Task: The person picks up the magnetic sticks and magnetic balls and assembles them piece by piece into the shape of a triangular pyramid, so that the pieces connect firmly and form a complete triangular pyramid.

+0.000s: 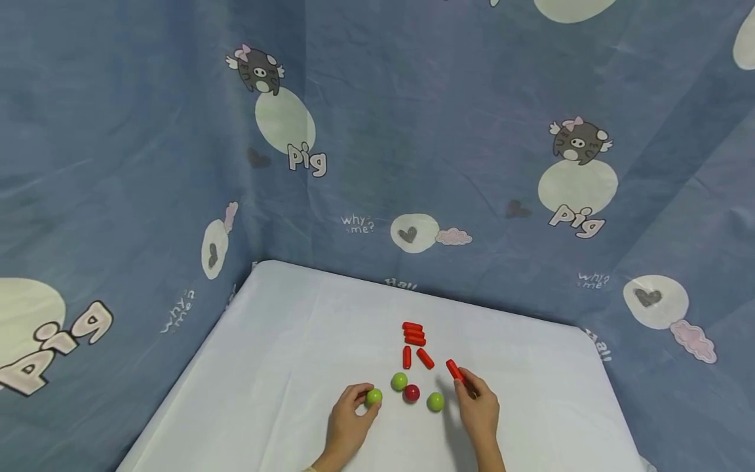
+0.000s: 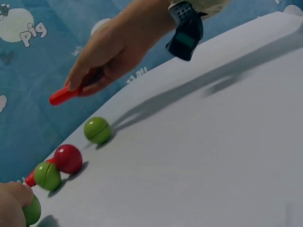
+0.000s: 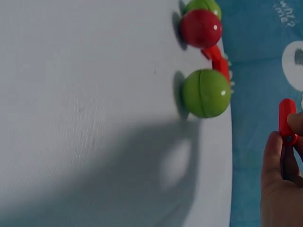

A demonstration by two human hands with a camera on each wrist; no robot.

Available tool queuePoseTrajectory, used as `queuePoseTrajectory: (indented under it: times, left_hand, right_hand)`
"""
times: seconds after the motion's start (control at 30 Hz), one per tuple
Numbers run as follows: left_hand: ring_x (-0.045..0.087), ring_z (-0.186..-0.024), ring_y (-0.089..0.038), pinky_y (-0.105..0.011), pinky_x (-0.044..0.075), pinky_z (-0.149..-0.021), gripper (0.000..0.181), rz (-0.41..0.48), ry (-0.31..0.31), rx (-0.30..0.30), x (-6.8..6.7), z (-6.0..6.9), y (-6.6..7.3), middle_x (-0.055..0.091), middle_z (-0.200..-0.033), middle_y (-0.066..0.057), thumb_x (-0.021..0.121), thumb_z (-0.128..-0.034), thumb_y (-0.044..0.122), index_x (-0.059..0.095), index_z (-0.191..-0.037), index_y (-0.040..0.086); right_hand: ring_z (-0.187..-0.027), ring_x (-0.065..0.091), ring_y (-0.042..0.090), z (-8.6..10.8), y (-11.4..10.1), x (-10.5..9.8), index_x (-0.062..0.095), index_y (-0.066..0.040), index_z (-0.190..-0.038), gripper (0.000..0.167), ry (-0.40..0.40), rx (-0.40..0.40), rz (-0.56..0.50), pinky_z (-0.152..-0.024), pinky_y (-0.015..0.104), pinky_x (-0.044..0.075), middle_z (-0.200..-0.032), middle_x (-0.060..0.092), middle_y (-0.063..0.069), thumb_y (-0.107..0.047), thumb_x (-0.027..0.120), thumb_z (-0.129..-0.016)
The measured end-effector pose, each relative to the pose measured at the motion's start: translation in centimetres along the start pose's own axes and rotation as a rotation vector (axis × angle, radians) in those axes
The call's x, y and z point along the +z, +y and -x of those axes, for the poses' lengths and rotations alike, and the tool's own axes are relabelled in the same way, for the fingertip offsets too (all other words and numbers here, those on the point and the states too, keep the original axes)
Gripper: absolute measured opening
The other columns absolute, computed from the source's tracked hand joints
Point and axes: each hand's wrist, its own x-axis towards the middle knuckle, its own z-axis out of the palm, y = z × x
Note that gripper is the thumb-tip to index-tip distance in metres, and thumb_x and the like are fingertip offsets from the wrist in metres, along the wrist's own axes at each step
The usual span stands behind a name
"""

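Observation:
My left hand pinches a glossy green ball between thumb and fingers; whether the ball touches the table I cannot tell. Above the table, my right hand holds a short red stick with rounded ends. The right wrist view shows a small dark pivot on this red stick and a dark part in the palm. Between the hands sit a green ball, a dark red ball and another green ball. A seam runs round the green ball nearest my right hand.
Beyond the balls, three red sticks lie side by side. Closer in are an upright-pointing red stick and a slanted one. A white cloth covers the table. Blue patterned fabric hangs behind and at both sides.

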Motion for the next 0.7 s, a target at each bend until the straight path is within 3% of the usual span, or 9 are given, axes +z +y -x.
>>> queuePoseTrajectory:
  times: [0.37, 0.7]
  left_hand:
    - [0.071, -0.11, -0.019, -0.02, 0.056, -0.093, 0.033, 0.053, 0.015, -0.057, -2.7, 0.3, -1.1, 0.069, -0.113, -0.002, 0.085, -0.0819, 0.009, 0.071, -0.112, 0.012]
    - [0.069, -0.116, -0.025, -0.022, 0.055, -0.096, 0.035, 0.143, -0.017, -0.122, -4.0, 0.7, -1.2, 0.068, -0.119, -0.007, 0.083, -0.085, 0.012, 0.07, -0.117, 0.008]
  right_hand:
    - [-0.092, 0.07, 0.003, 2.1, -1.9, 0.1, 0.077, -0.007, -0.115, 0.026, -0.033, -0.078, -0.05, -0.077, 0.01, 0.054, -0.107, 0.076, 0.013, -0.004, 0.076, -0.09]
    - [-0.094, 0.069, 0.006, 4.0, -2.9, 0.6, 0.078, -0.009, -0.113, 0.026, -0.096, -0.078, -0.071, -0.081, 0.013, 0.056, -0.107, 0.075, 0.008, -0.003, 0.078, -0.088]
